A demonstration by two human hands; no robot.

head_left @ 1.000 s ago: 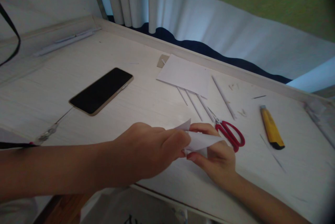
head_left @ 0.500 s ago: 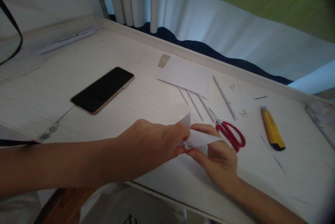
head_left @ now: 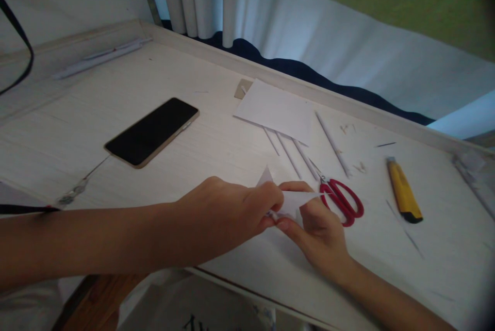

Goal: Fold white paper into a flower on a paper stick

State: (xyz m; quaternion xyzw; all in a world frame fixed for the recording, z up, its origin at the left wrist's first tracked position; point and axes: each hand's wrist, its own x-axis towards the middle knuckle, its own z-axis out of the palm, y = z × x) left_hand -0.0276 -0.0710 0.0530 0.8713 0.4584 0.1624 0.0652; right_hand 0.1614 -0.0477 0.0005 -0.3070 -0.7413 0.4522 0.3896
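Over the front part of the white desk, my left hand (head_left: 247,204) and my right hand (head_left: 320,233) meet around a small piece of white paper (head_left: 294,202). The fingers of both are closed on it, thumbs close together at its near end. One pointed corner of the paper sticks up behind my left knuckles, and another reaches right above my right hand. Part of the paper is hidden by the fingers. Red-handled scissors (head_left: 340,199) lie just beyond my right hand, blades toward the thin white paper rods (head_left: 288,155).
A black-screened phone (head_left: 152,132) lies at left. A larger white sheet (head_left: 276,112) covers the rods' far ends. Right of it lie another white rod (head_left: 332,143), small scraps (head_left: 360,167) and a yellow cutter (head_left: 404,192). A raised ledge (head_left: 216,63) runs along the back, below a curtain.
The paper has turned in my fingers: its upright corner has shifted left and its right end is now a narrower point. My right fingers have moved slightly left.
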